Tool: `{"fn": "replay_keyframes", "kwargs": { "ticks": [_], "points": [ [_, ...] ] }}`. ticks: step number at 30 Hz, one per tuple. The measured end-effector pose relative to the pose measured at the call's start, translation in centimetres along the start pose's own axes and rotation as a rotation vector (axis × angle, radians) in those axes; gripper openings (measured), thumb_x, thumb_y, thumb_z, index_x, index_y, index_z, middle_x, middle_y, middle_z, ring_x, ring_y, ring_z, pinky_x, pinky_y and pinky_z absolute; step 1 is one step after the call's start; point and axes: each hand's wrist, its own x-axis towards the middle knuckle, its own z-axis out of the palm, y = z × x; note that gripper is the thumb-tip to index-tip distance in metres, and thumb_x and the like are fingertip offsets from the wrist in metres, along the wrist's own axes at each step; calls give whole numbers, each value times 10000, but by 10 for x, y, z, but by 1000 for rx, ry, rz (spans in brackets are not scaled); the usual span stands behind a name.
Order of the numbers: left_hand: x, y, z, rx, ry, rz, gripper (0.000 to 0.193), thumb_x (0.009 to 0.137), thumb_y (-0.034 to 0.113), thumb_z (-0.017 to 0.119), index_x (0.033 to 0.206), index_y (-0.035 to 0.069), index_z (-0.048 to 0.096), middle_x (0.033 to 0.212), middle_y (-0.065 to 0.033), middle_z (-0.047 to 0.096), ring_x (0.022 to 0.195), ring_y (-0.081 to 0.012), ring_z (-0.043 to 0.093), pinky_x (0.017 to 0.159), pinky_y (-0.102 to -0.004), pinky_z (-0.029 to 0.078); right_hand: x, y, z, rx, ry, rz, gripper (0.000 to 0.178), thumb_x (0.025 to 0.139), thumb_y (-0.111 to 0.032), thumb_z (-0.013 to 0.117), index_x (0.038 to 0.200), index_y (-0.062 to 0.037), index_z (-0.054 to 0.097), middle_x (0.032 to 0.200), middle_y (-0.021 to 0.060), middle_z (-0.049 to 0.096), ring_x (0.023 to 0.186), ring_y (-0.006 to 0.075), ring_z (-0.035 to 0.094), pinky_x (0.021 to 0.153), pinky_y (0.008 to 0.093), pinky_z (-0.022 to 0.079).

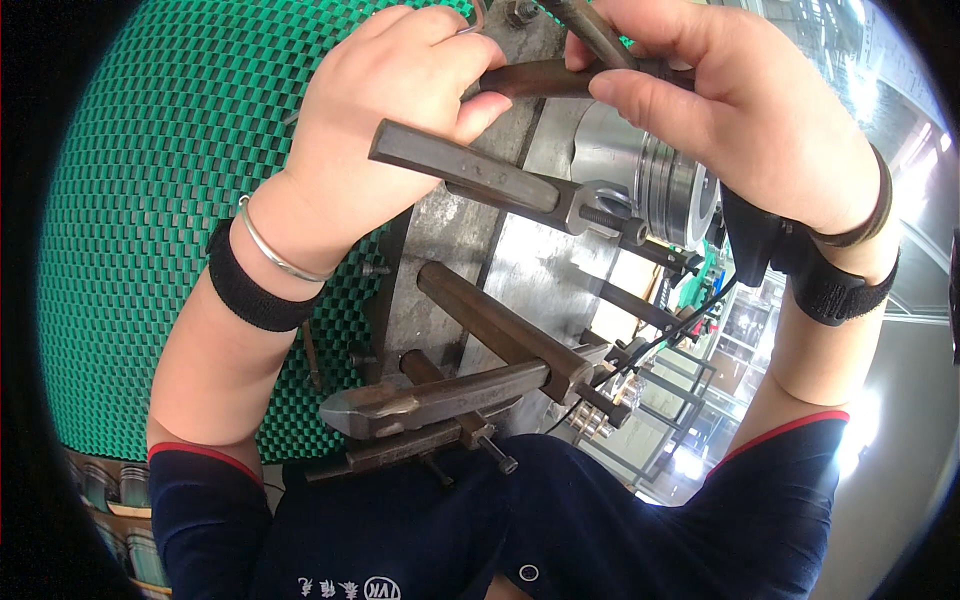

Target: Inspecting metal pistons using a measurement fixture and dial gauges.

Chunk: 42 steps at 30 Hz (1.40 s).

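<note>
The lower posts (pixel 487 313) already carry bars (pixel 450 393) and bolts (pixel 604 405), while the upper post (pixel 537 79), across the far end of the plate (pixel 450 232), is pinched by the right hand (pixel 755 115); the left hand (pixel 380 125) curls round its tip, grip unclear, and remaining fastening I cannot tell.

From out here I've got the metal plate's (pixel 450 235) upper end cut off by the frame, and the dark rod (pixel 592 32) by the right hand (pixel 745 110) sliced off there too! The left hand (pixel 385 115) hides one end of the brown bar (pixel 540 79), while beyond the plate's right edge, glare swallows shelving (pixel 690 385) contents too small for me to name.
</note>
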Motion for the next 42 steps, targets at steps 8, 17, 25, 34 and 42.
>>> {"fn": "replay_keyframes", "kwargs": {
  "ticks": [8,17,25,34,42],
  "points": [
    [-2,0,-10,-111,-80,-103,249,762,148,708,988,62,648,866,-92,602,835,-264,585,753,-339,475,-1,-7,-4,-24,-6,11,268,856,-130,616,1109,-40,616,749,144,654,633,238,642,603,310,512],
    [-37,-68,-65,-478,90,-560,331,1009,118,389,1308,24,497,925,-49,614,768,-77,548,698,-220,452,1,18,15,181,30,-72,223,902,-74,598,1118,-21,582,902,36,643,814,75,562,760,228,463],
    [-43,-77,-42,-1141,303,-864,325,999,115,377,1270,-42,462,959,-67,611,780,-100,573,722,-271,529,6,1,4,57,-80,209,226,880,-68,615,1102,-36,587,810,25,604,747,67,529,716,230,459],
    [-40,-76,-29,-1166,353,-872,287,990,100,379,1219,-47,473,968,-73,592,781,-114,567,744,-287,528,-1,19,10,114,5,18,209,878,-72,615,1084,-45,587,823,21,600,763,70,530,721,236,461],
    [-40,-80,-24,-1125,380,-808,275,991,94,382,1222,-35,459,964,-79,588,784,-111,569,732,-283,531,-7,13,27,211,248,-61,208,881,-71,611,1085,-42,586,836,18,599,780,72,531,736,239,459]
  ]
}}
